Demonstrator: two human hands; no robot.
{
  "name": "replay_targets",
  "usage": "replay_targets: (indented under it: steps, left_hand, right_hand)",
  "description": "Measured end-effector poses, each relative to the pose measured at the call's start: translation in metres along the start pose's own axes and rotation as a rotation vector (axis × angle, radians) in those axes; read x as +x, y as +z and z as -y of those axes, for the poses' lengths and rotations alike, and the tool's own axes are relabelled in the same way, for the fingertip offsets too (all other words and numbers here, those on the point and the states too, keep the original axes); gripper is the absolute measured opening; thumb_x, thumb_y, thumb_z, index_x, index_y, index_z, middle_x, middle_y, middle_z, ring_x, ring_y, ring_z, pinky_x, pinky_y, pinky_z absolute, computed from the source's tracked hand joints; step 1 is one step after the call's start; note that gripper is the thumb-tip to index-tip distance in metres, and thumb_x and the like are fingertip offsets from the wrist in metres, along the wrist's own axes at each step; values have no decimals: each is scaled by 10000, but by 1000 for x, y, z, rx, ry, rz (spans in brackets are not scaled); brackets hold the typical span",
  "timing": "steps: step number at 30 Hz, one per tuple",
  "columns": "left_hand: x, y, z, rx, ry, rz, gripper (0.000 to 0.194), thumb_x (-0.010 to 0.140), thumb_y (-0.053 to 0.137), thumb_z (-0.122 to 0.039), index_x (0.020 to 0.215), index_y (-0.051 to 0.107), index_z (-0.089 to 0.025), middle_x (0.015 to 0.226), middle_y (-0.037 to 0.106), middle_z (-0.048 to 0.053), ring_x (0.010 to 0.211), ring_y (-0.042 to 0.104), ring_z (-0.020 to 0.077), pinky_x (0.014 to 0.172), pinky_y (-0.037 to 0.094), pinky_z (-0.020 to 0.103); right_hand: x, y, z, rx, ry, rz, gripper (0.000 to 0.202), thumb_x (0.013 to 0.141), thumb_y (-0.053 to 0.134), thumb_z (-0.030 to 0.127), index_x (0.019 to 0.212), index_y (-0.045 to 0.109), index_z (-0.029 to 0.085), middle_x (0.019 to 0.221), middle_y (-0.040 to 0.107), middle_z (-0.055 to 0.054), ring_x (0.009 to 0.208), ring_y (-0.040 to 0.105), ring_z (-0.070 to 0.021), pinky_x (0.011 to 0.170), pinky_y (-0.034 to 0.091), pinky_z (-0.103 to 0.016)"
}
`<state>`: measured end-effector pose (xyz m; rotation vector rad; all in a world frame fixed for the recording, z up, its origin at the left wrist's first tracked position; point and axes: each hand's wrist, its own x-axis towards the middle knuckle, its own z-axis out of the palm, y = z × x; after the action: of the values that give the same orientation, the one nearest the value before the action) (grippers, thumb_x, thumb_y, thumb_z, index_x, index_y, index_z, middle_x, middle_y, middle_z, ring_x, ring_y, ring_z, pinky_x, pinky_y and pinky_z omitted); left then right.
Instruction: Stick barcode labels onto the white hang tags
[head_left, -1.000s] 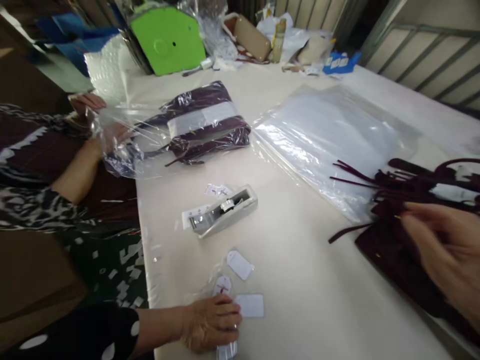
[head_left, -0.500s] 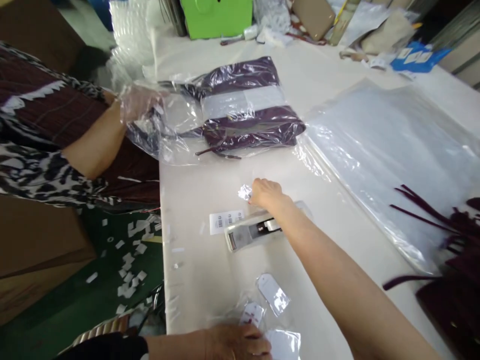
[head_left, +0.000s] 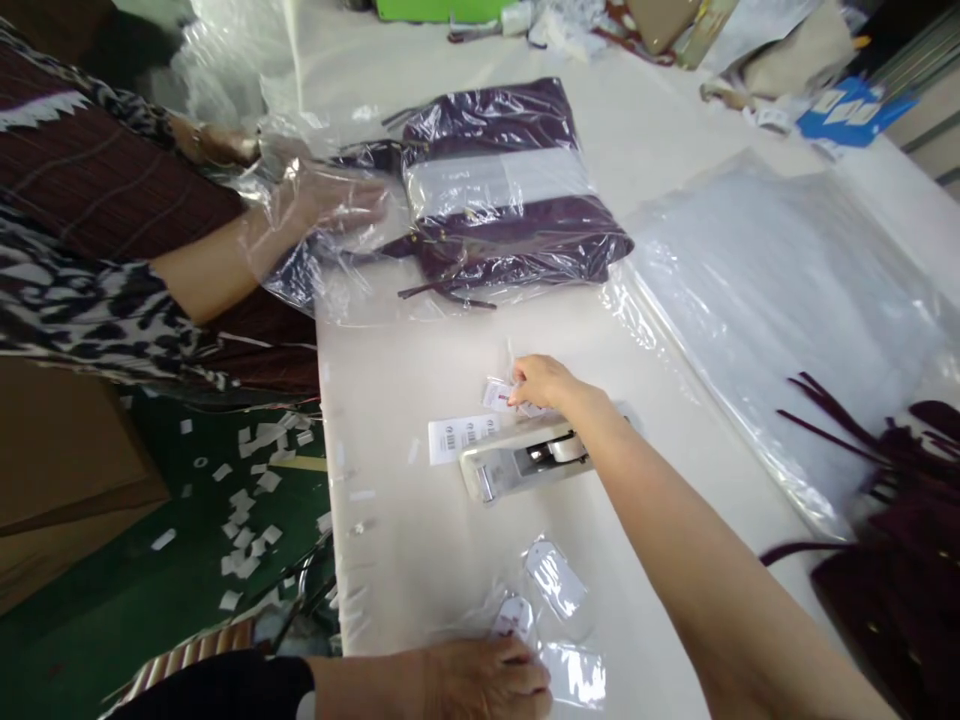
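My right hand [head_left: 544,382] is closed in a pinch on a small white hang tag [head_left: 496,394] in clear plastic, with red marks on it. Just below it are a tape dispenser [head_left: 517,462] with a pale body and a sheet of barcode stickers [head_left: 454,437]. At the bottom edge, my left hand [head_left: 484,682] lies palm down with curled fingers; what is under them is hidden. Close to those fingers are another tag [head_left: 514,618], a bagged white tag [head_left: 555,578] and a shiny clear packet [head_left: 579,676].
A co-worker's hand [head_left: 341,205] is inside a clear bag around a dark purple handbag [head_left: 517,235]. Clear plastic bags [head_left: 780,260] lie stacked at right, near another purple bag [head_left: 892,560]. Paper scraps [head_left: 247,530] litter the floor beyond the table's left edge.
The tag at my right hand has turned from a bright glint to show its red marks. The co-worker's hand has moved right, toward the handbag. My view has shifted slightly.
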<state>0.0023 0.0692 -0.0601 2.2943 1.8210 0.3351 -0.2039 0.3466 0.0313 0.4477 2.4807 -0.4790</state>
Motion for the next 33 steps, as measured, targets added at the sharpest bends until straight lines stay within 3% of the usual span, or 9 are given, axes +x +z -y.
replay_targets:
  steps: [4,8,11,14,16,19,24,27,33]
  left_hand:
    - [1,-4,2,-2,51,-23,108,808,484,-210,745,570,-228,875,621,38,802,537,164,670,386,297]
    - [8,-25,20,-52,261,-105,140,843,462,-241,786,588,-220,978,603,25,896,521,142,741,391,274]
    - [13,-41,31,-113,326,-126,153,861,448,-245,863,595,-204,1032,588,19,965,501,135,813,383,269]
    - [14,-47,35,-195,338,-78,190,846,458,-272,956,581,-179,1081,579,54,1022,483,169,875,370,313]
    - [14,-45,34,-250,365,-48,249,833,460,-283,1025,559,-158,1117,568,76,1065,462,191,913,350,340]
    - [13,-36,32,-304,378,3,309,823,459,-259,1097,526,-133,1167,547,90,1127,425,221,957,307,378]
    - [10,-22,28,-306,354,53,316,835,446,-191,1142,518,-171,1215,533,73,1185,385,230,986,260,401]
    - [10,-17,28,-302,358,55,320,850,432,-195,1156,526,-193,1228,534,64,1206,373,222,1002,246,393]
    - [13,-16,25,-291,339,47,339,829,437,-211,1141,568,-215,1187,572,66,1179,422,222,1006,257,392]
  right_hand:
    - [2,-2,-7,80,-47,-177,187,690,637,308,820,565,193,773,621,-2,708,559,-136,578,367,-226]
    - [-10,-26,-18,446,-84,-746,214,782,514,335,934,501,185,801,592,0,694,542,-127,604,396,-241]
    - [-62,-47,-36,500,-74,-920,195,813,469,354,918,501,193,765,590,3,657,545,-136,586,405,-256]
    - [-150,-38,-64,184,58,-930,177,814,493,378,860,527,211,752,593,-17,664,551,-168,600,400,-285]
    - [-213,-6,-85,-70,143,-841,163,827,479,371,839,536,219,782,601,-45,709,567,-203,613,395,-308]
    - [-288,76,-108,-214,394,-529,97,791,553,312,793,531,217,711,602,-41,652,582,-212,552,384,-300]
    - [-343,204,-107,-69,723,-78,32,807,535,232,798,538,202,771,640,-71,721,618,-217,588,414,-287]
    - [-354,239,-101,100,819,-107,159,814,536,295,932,531,188,873,638,-76,826,609,-214,671,443,-288]
    - [-386,278,-91,421,868,-538,458,766,588,296,1174,413,181,1084,573,-100,977,558,-230,845,449,-368]
